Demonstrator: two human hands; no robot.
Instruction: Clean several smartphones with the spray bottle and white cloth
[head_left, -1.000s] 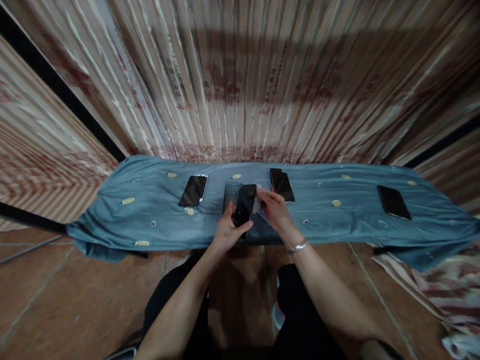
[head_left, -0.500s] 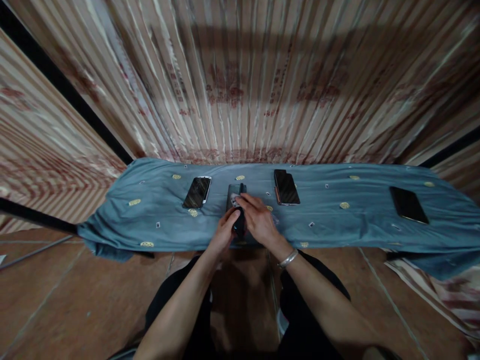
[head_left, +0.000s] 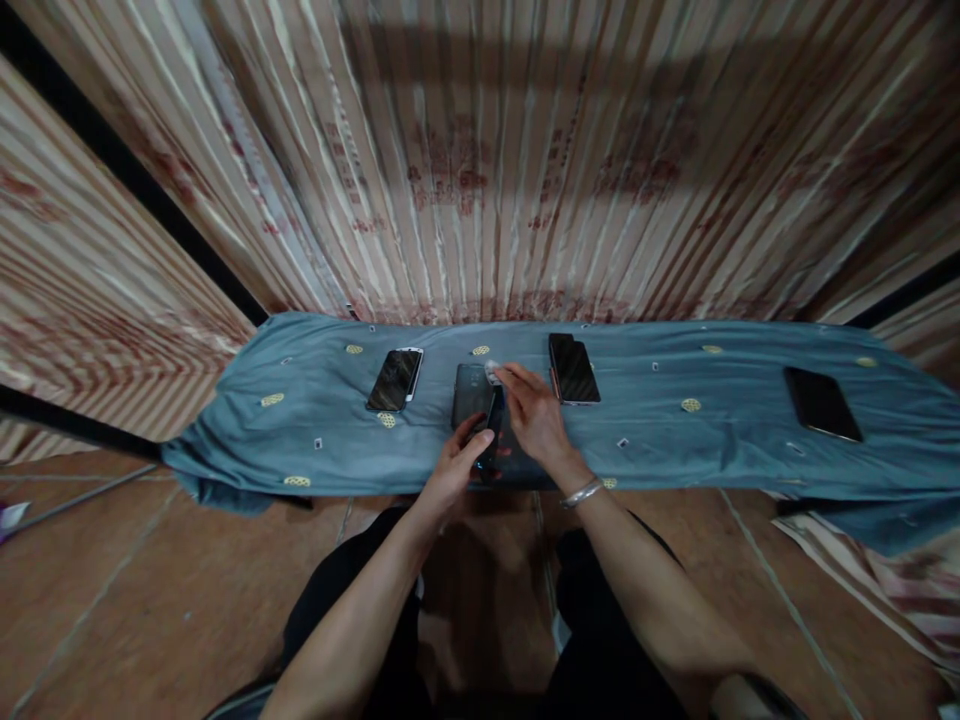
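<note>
My left hand [head_left: 454,462] is closed around a dark smartphone [head_left: 495,412], tilted on its edge just above the cloth-covered table. Near the phone's far end, my right hand [head_left: 535,412] pinches a small white wad [head_left: 491,371] that looks like a wipe; its exact kind is hard to tell. A silver bangle circles the right wrist. Flat on the cloth, a grey-black smartphone [head_left: 471,385] lies just behind and left of the held one, partly covered by my left hand.
Blue patterned cloth [head_left: 637,450] covers the narrow table. Overlapping phones [head_left: 395,380] lie to the left, more dark phones [head_left: 576,372] just right of my hands, and a black tablet-like device [head_left: 823,403] far right. Striped curtain [head_left: 480,200] hangs behind; black poles [head_left: 187,240] frame it.
The held phone has tilted and shifted slightly right. My right hand, with the white wad, has moved right and up to its far end, uncovering more of the phone lying beneath.
</note>
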